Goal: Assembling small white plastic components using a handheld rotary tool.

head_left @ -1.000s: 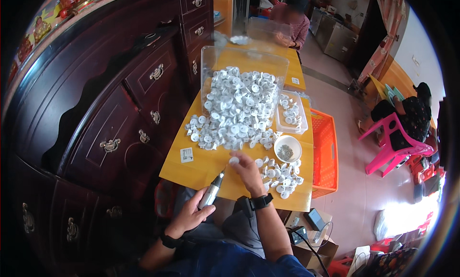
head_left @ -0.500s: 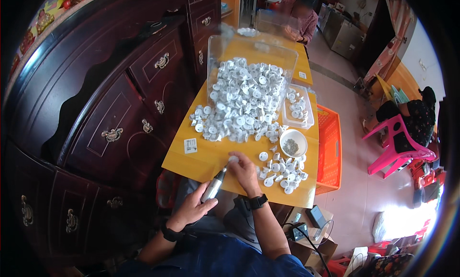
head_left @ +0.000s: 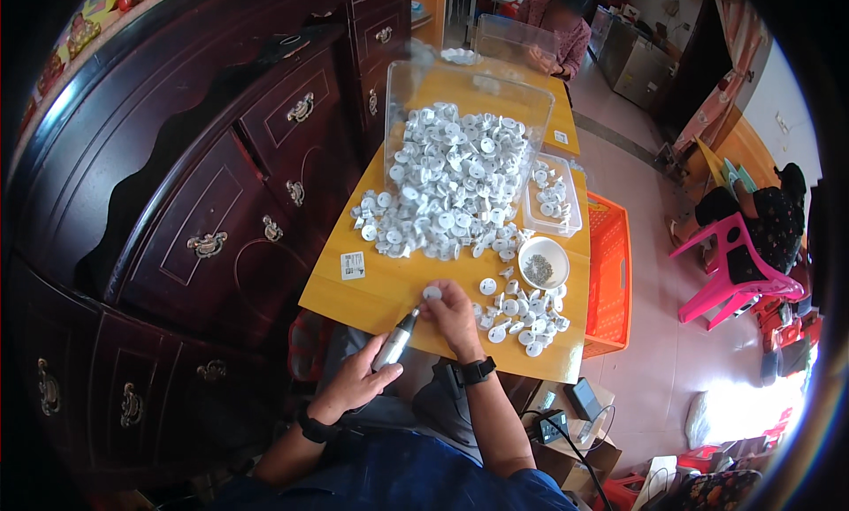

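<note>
My left hand [head_left: 361, 377] is wrapped round an electric screwdriver [head_left: 393, 345], a silver and black pen-shaped tool that slants up to the right. Its dark tip ends close to the white round plastic part [head_left: 432, 293] pinched in my right hand [head_left: 455, 320]. Whether the tip touches the part cannot be made out. A large heap of similar white parts [head_left: 460, 171] spills from a clear plastic bin [head_left: 541, 104] towards me. To the right of my right hand lies a smaller group of white parts [head_left: 528, 315]. Above that group, a white bowl [head_left: 559, 256] contains small metal screws [head_left: 538, 269].
A clear tray [head_left: 573, 221] of white parts stands beside the heap on the yellow table [head_left: 332, 292]. An orange crate [head_left: 608, 272] is at the table's right. Dark wooden cabinets [head_left: 212, 184] line the left. Another person [head_left: 566, 38] sits at the far end, near a pink chair [head_left: 734, 268] further right.
The white part in my right hand has turned slightly, and its round face shows more clearly. My left hand keeps the screwdriver in nearly the same place.
</note>
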Available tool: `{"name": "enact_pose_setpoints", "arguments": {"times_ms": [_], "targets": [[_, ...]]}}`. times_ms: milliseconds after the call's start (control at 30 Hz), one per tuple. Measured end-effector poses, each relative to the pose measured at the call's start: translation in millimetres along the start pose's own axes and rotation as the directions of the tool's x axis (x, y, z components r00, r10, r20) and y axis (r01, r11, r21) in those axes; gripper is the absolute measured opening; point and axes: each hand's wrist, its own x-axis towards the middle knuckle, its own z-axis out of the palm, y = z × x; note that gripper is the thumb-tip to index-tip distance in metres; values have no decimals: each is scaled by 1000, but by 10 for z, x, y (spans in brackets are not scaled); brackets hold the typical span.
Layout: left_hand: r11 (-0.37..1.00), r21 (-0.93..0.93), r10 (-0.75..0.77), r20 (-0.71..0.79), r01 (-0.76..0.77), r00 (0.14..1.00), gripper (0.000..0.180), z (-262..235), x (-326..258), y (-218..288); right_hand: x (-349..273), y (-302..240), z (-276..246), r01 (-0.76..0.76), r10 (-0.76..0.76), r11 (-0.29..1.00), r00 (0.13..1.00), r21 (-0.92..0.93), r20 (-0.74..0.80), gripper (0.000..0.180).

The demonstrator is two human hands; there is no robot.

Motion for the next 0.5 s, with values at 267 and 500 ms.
{"name": "enact_pose_setpoints", "arguments": {"times_ms": [267,500], "targets": [[1000,-3,14,4,-14,1000,60,-1,20,-29,-9,6,14,2,-3,999,1000,-43,-4,14],[1000,-11,-13,7,13,1000,62,-1,26,-23,3,62,2,27,-27,999,1000,-28,-5,14]]}}
